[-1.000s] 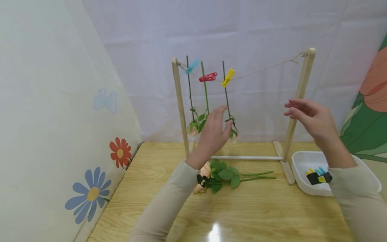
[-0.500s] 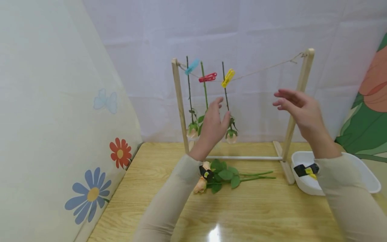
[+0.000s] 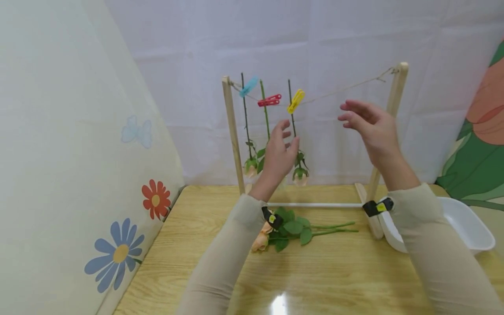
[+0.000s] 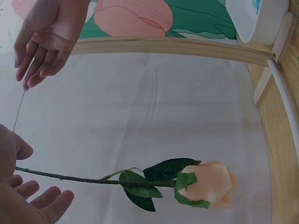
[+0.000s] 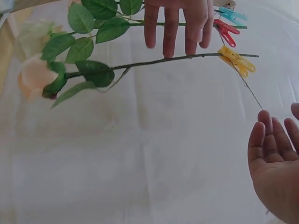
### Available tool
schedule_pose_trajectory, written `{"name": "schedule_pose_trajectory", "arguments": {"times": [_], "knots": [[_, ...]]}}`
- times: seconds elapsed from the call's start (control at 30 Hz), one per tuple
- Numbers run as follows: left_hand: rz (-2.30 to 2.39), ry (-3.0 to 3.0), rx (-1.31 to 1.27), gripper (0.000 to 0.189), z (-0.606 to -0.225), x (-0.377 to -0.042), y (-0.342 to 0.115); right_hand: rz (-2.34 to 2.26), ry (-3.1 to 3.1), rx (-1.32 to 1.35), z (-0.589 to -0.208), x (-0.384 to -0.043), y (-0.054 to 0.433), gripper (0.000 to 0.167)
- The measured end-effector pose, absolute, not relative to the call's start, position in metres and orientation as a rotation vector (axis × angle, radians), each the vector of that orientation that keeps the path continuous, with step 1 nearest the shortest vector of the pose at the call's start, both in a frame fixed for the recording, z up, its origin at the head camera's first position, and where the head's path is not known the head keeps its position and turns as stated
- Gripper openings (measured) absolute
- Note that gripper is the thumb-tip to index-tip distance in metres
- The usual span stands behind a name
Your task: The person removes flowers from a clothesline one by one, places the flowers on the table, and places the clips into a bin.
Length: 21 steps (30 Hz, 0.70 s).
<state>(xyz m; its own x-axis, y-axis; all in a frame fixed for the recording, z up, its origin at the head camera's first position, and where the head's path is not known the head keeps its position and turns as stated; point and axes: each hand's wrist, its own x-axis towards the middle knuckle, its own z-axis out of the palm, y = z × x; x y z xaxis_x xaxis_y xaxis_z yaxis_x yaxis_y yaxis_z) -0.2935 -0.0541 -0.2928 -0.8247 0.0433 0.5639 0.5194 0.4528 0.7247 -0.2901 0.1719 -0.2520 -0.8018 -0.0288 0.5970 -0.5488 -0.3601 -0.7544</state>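
Three roses hang head down from a string (image 3: 334, 92) tied between two wooden posts. A blue clothespin (image 3: 248, 87), a red clothespin (image 3: 269, 100) and a yellow clothespin (image 3: 296, 101) clip their stems. My left hand (image 3: 278, 155) is right by the stem of the peach rose (image 4: 208, 184) under the yellow clothespin, fingers loosely spread. It hides part of the middle rose in the head view. To the right, my right hand (image 3: 372, 127) is raised with relaxed fingers and nothing in it. In the right wrist view its fingertips (image 5: 264, 116) overlap the string's end.
Several cut roses (image 3: 293, 227) lie on the wooden table (image 3: 315, 280) before the rack's white crossbar (image 3: 315, 204). A white tub (image 3: 468, 227) stands at the right, partly behind my right forearm. The right post (image 3: 397, 92) rises behind my right hand.
My right hand has moved left and up from over the tub side toward the string. My left hand has risen slightly along the stem. The hanging roses stay clipped.
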Motion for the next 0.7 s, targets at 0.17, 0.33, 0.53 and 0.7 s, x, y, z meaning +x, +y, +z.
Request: {"name": "schedule_pose_trajectory", "arguments": {"times": [0.17,0.33,0.53,0.7], "knots": [[-1.419,-2.198,-0.454,0.052,-0.293,-0.299,-0.052,2.218,-1.560,0.751,-0.242,-0.296,0.158,0.024],[-1.463,-2.159,-0.428,0.050,-0.293,-0.304,-0.050,2.185,-1.631,0.700,-0.234,-0.301,0.146,0.028],[-1.520,-2.139,-0.399,0.050,-0.291,-0.309,-0.046,2.178,-1.685,0.662,-0.227,-0.308,0.136,0.031],[-1.550,-2.119,-0.359,0.047,-0.291,-0.312,-0.044,2.177,-1.739,0.614,-0.222,-0.312,0.128,0.033]]}}
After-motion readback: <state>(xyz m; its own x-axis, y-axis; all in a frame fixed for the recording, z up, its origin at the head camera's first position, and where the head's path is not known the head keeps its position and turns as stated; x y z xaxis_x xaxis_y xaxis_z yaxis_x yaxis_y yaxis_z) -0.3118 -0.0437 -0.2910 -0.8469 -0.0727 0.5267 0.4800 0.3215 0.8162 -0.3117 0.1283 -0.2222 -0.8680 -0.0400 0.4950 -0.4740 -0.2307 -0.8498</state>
